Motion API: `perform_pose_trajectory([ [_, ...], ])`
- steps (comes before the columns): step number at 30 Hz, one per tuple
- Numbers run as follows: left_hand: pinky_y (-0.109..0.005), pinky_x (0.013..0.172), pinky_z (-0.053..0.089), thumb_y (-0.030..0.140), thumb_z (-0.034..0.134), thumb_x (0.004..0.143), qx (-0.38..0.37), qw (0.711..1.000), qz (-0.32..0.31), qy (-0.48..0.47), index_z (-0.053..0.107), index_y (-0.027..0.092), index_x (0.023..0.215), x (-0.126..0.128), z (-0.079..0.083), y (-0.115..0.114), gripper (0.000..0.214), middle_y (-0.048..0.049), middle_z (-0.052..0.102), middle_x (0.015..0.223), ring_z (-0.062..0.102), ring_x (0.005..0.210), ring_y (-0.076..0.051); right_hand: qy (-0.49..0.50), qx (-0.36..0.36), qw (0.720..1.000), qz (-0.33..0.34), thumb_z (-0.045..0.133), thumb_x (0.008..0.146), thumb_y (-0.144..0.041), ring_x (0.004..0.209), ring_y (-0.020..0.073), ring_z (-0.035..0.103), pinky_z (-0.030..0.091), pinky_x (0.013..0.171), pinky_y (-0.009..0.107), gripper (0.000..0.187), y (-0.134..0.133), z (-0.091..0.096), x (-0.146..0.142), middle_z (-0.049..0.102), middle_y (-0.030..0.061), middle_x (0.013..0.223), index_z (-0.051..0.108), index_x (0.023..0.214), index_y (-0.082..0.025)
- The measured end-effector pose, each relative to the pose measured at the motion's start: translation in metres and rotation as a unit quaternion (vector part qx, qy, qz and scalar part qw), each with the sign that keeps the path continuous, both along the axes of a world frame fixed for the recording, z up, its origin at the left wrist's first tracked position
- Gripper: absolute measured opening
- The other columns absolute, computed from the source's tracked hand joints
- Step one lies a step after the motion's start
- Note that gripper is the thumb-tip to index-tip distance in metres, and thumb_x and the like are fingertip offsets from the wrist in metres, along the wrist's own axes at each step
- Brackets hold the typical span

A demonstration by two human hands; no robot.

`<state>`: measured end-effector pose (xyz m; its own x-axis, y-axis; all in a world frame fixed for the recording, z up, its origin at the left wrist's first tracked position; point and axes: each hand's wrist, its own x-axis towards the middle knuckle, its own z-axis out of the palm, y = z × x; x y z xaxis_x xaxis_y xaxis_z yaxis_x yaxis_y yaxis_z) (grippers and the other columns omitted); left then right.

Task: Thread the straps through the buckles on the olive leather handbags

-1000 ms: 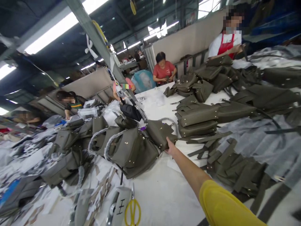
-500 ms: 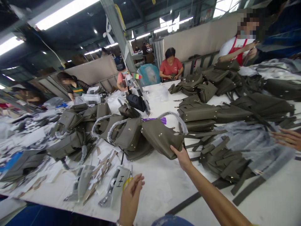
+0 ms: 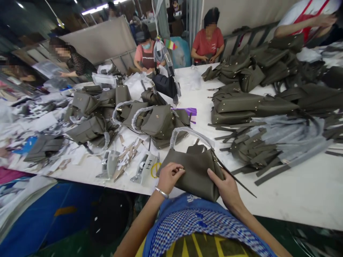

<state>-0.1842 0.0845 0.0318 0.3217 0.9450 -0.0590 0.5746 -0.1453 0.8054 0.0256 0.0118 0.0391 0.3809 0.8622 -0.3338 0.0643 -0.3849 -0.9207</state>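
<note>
An olive-green handbag (image 3: 191, 160) rests at the table's near edge, close against my blue apron. Its arched handle (image 3: 184, 130) is wrapped in clear plastic, and a thin dark strap (image 3: 238, 182) trails off to the right. My right hand (image 3: 227, 187) grips the bag's right side, thumb on the front face and fingers behind. My left hand (image 3: 171, 176) is at the front of the bag, thumb and fingertips pinched together beside a small gold-coloured spot. Whatever lies between those fingertips is too small to make out.
Several similar bags (image 3: 158, 119) stand left of centre, with more piled (image 3: 235, 101) at the right. Yellow-handled scissors (image 3: 155, 169) lie near a marked plastic-wrapped piece (image 3: 146, 166). Loose straps (image 3: 254, 150) and plastic sheeting (image 3: 297, 132) cover the right side. People work across the table (image 3: 300, 200).
My right hand has brought the handbag from the middle of the table to its near edge. My left hand has moved onto the bag's front, its fingers now pinched. The view has tilted down.
</note>
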Motion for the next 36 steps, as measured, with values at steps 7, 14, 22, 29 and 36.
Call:
perform_pose_trajectory([
  [7,-0.026,0.063,0.053,0.033,0.062,0.076,-0.187,0.968,0.092,-0.141,0.067,0.013,0.085,-0.029,-0.043,-0.017,0.023,-0.0030,0.067,0.069,0.062,0.062,-0.013,-0.379,-0.049,0.913,0.140,0.051,0.084,-0.050,0.078,0.0285,0.067,0.051,0.072,0.039,0.034,-0.015,0.030,0.022,0.073,0.0049,0.084,0.068,0.100,-0.025],
  [14,-0.025,0.061,0.053,0.031,0.062,0.076,-0.195,0.966,0.025,-0.168,0.069,0.013,0.084,-0.026,-0.058,-0.036,0.020,-0.0047,0.069,0.072,0.064,0.062,-0.014,-0.359,0.125,0.857,0.348,0.053,0.087,-0.037,0.111,0.0248,0.058,0.045,0.095,0.036,0.033,0.019,0.029,-0.025,0.063,0.0075,0.120,0.060,0.117,-0.025],
  [22,-0.023,0.061,0.050,0.028,0.061,0.078,-0.137,0.971,0.005,-0.195,0.069,0.015,0.086,-0.050,-0.031,-0.007,0.018,-0.0025,0.068,0.069,0.062,0.061,-0.012,-0.349,0.102,0.840,0.402,0.067,0.074,-0.046,0.122,0.0312,0.048,0.039,0.102,0.046,0.076,0.057,-0.004,-0.044,0.051,0.0136,0.134,0.036,0.140,-0.024],
  [29,-0.021,0.060,0.050,0.028,0.061,0.078,-0.114,0.962,-0.094,-0.231,0.070,0.014,0.083,-0.058,0.007,0.014,0.017,-0.0033,0.067,0.075,0.057,0.059,-0.010,-0.171,0.077,0.875,0.446,0.072,0.067,-0.045,0.123,0.0282,0.048,0.035,0.107,0.042,0.074,0.085,0.042,-0.053,0.054,0.0050,0.134,0.047,0.134,-0.026],
  [36,-0.026,0.066,0.055,0.033,0.063,0.078,-0.116,0.945,-0.119,-0.280,0.069,0.012,0.091,-0.056,0.039,0.035,0.026,-0.0049,0.069,0.074,0.063,0.065,-0.014,0.029,-0.033,0.939,0.340,0.072,0.067,-0.036,0.083,0.0207,0.065,0.052,0.076,0.032,0.034,0.085,0.076,-0.060,0.072,0.0007,0.088,0.069,0.097,-0.023],
])
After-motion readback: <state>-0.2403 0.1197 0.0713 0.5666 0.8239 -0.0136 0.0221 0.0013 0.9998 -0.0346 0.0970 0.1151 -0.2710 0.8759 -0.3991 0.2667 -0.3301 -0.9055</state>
